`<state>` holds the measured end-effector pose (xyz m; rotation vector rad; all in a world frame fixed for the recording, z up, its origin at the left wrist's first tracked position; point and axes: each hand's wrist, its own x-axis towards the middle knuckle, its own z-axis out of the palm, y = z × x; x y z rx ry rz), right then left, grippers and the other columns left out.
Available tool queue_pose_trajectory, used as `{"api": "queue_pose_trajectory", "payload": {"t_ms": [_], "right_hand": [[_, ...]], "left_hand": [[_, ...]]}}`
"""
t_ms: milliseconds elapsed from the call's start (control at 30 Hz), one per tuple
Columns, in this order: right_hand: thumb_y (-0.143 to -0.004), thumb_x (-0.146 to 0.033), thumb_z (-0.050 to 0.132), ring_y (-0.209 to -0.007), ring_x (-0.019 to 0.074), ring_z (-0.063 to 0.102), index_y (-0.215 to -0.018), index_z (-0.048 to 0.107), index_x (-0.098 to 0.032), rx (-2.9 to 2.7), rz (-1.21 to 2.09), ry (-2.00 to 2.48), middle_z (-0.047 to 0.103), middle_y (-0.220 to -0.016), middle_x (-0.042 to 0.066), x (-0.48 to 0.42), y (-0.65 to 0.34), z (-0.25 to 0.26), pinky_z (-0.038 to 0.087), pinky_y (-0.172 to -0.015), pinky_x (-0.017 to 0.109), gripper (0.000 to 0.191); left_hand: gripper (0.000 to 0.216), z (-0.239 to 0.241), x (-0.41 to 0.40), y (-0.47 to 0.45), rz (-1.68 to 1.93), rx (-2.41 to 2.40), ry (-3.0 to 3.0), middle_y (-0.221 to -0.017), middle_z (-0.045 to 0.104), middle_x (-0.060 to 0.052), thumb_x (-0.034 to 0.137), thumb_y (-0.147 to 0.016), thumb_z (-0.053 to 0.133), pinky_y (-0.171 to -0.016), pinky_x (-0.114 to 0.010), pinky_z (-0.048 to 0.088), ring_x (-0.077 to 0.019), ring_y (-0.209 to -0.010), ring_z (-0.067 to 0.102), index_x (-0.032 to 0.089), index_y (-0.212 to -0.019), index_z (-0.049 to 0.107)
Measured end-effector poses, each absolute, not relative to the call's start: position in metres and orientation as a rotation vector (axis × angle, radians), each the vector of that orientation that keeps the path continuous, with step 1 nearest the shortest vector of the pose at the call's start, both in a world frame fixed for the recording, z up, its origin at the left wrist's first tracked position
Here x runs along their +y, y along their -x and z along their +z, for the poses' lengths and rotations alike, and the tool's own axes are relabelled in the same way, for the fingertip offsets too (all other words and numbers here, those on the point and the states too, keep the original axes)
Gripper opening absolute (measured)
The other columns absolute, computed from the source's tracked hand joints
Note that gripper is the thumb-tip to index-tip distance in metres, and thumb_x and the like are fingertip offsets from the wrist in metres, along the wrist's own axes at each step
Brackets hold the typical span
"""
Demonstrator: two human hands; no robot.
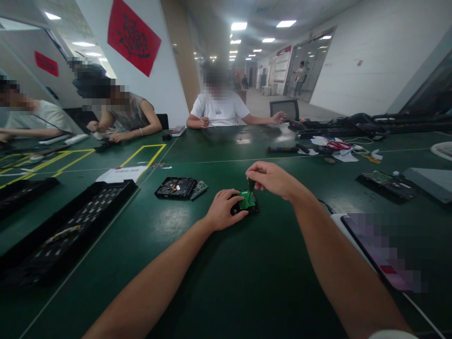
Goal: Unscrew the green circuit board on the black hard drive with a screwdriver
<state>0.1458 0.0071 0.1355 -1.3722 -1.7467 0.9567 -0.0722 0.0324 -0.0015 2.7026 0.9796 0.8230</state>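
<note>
A small black hard drive with a green circuit board point(246, 201) lies flat on the table, board side up. My left hand point(226, 210) grips it from the left, the thumb along its near edge and the fingers over the far side. In a pinch, my right hand point(270, 181) holds a screwdriver point(251, 185) upright, its tip down at the board. Whether the tip sits in a screw is too small to tell. Left of the drive lies another black drive casing point(175, 187), with a loose circuit board point(199, 189) leaning at its right side.
A long black tray point(67, 230) stands at the left, with a paper sheet point(122, 174) behind it. On the right are a phone-like screen point(374, 249), another black unit point(386, 184) and a grey box point(431, 181). Several people sit across the green table point(208, 282).
</note>
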Motion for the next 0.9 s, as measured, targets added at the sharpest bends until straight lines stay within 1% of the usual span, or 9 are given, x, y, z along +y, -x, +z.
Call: {"api": "queue_pose_trajectory", "payload": {"t_ms": [100,200,367,433,567,700,800,900], "right_hand": [[-0.095,-0.028,0.059,-0.067,0.0121,0.06,-0.099,0.072,-0.019,-1.756,0.935,1.381,0.072,-0.092,0.005,0.0078,-0.1457,0.1376,0.044,-0.055,0.023,0.017],[-0.096,-0.026,0.055,-0.067,0.0117,0.06,-0.1,0.074,-0.019,-1.757,0.934,1.402,0.072,-0.094,0.005,0.0079,-0.1463,0.1383,0.043,-0.054,0.023,0.02],[-0.099,-0.043,0.057,-0.064,0.0134,0.061,-0.096,0.072,-0.019,-1.797,0.961,1.382,0.071,-0.085,0.006,0.0093,-0.147,0.1326,0.044,-0.051,0.024,0.028],[-0.099,-0.046,0.058,-0.065,0.0138,0.062,-0.095,0.071,-0.019,-1.814,0.959,1.361,0.069,-0.083,0.005,0.0099,-0.1469,0.1304,0.046,-0.052,0.024,0.03],[-0.097,-0.044,0.061,-0.067,0.0137,0.063,-0.097,0.069,-0.019,-1.805,0.943,1.382,0.069,-0.085,0.004,0.0102,-0.1475,0.1291,0.05,-0.055,0.023,0.025],[-0.096,-0.037,0.064,-0.068,0.0141,0.065,-0.1,0.067,-0.019,-1.8,0.909,1.394,0.071,-0.089,0.006,0.01,-0.1477,0.1301,0.049,-0.053,0.023,0.019],[-0.095,-0.033,0.064,-0.064,0.0142,0.065,-0.102,0.064,-0.019,-1.777,0.923,1.382,0.071,-0.085,0.005,0.0099,-0.147,0.1305,0.048,-0.05,0.024,0.016],[-0.095,-0.031,0.063,-0.063,0.0149,0.065,-0.103,0.063,-0.019,-1.758,0.977,1.371,0.07,-0.078,0.005,0.01,-0.1464,0.1306,0.051,-0.054,0.025,0.014]], "left_hand": [[0.052,-0.0016,0.0324,0.0725,0.836,0.978,-2.706,-0.138,0.061,-0.01,0.057,-0.088,0.069,-0.116,-0.054,0.04,-0.0318,-0.131,0.055,0.028,-0.132,0.067],[0.051,-0.0028,0.0331,0.0725,0.843,0.968,-2.709,-0.138,0.061,-0.01,0.057,-0.089,0.069,-0.116,-0.054,0.04,-0.0317,-0.131,0.055,0.028,-0.131,0.067],[0.049,-0.0048,0.0342,0.0718,0.843,0.938,-2.708,-0.139,0.062,-0.01,0.056,-0.09,0.069,-0.116,-0.055,0.039,-0.0315,-0.132,0.055,0.027,-0.129,0.067],[0.047,-0.0047,0.0342,0.0719,0.844,0.936,-2.702,-0.139,0.062,-0.01,0.055,-0.09,0.069,-0.116,-0.055,0.039,-0.0317,-0.132,0.055,0.028,-0.127,0.068],[0.043,-0.0019,0.0336,0.0736,0.841,0.902,-2.699,-0.141,0.06,-0.01,0.053,-0.09,0.069,-0.117,-0.054,0.039,-0.0312,-0.133,0.055,0.027,-0.124,0.068],[0.047,0.0013,0.0328,0.0748,0.796,0.89,-2.708,-0.145,0.057,-0.011,0.052,-0.087,0.072,-0.117,-0.056,0.038,-0.0328,-0.135,0.053,0.028,-0.127,0.066],[0.054,0.0002,0.0326,0.074,0.785,0.957,-2.684,-0.147,0.055,-0.013,0.053,-0.084,0.074,-0.12,-0.059,0.033,-0.0349,-0.138,0.05,0.028,-0.13,0.063],[0.06,-0.0034,0.0329,0.0728,0.786,1.026,-2.667,-0.149,0.054,-0.014,0.056,-0.083,0.075,-0.123,-0.063,0.027,-0.0352,-0.141,0.048,0.026,-0.133,0.06]]}}
